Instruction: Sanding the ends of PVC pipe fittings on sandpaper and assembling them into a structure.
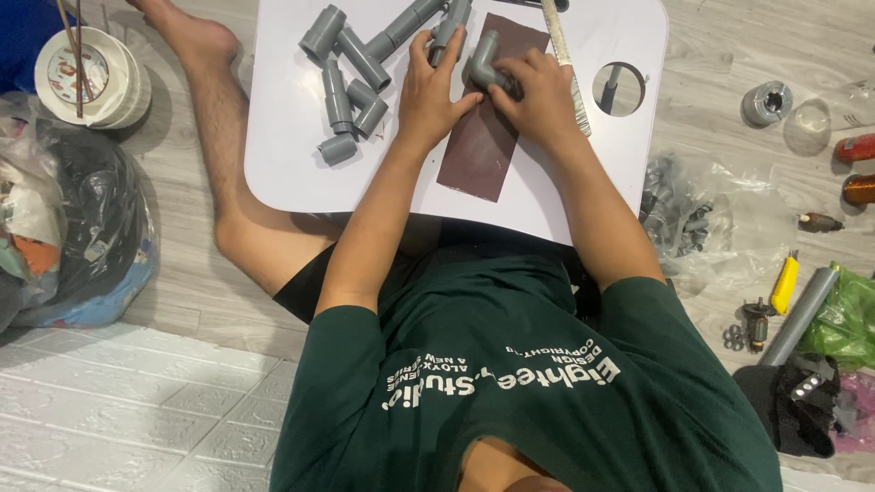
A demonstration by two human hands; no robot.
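Note:
I sit on the floor at a small white lap table (292, 173). A dark brown sheet of sandpaper (483, 146) lies on it. My right hand (538, 96) grips a grey plastic elbow fitting (483, 62) and presses it onto the sandpaper. My left hand (430, 91) rests at the sheet's left edge, its fingers around a grey pipe piece (447, 32). Several more grey pipe fittings (351, 91) lie on the table just left of my left hand.
A ruler (561, 46) lies by the sandpaper, near a round hole (618, 88) in the table. A clear bag of fittings (684, 219), a yellow tool (785, 282), a grey pipe (802, 314) and spools lie on the floor at right. Full bags (82, 228) and a bowl (87, 77) sit left.

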